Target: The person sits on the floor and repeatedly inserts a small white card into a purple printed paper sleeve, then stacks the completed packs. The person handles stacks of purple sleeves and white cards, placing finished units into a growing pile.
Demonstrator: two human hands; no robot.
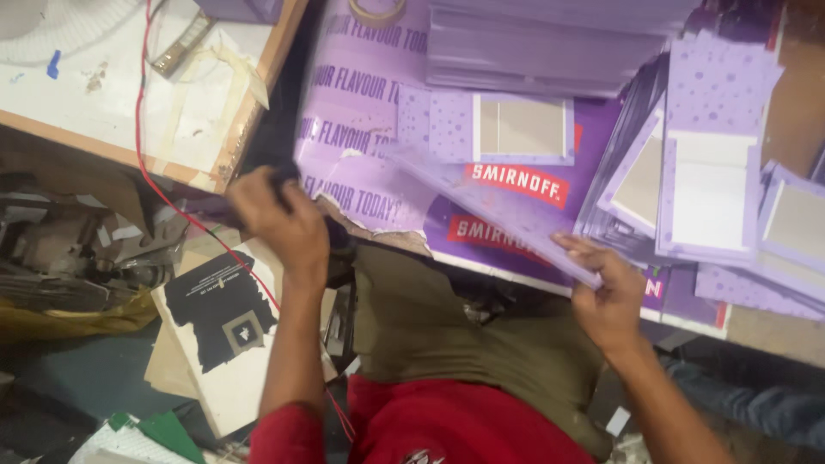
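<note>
Our left hand (pixel 279 215) closes on a small dark object (pixel 284 178) at the purple printed sheet's (pixel 361 112) torn edge; our right hand (pixel 606 288) pinches the near end of a blurred purple card (pixel 481 202), beside stacked purple cards (pixel 713 163).

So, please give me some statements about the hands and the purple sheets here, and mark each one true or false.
1. The right hand holds a purple sheet by its edge. True.
2. The left hand lies flat and open on the sheet. False: it is closed around something dark, off to the sheet's left.
3. A tape roll lies at the top, on purple printed board. True.
4. A blue wire crosses the white board. False: the wire is red.
5. Purple sheets with pale windows are piled at the right. True.
</note>
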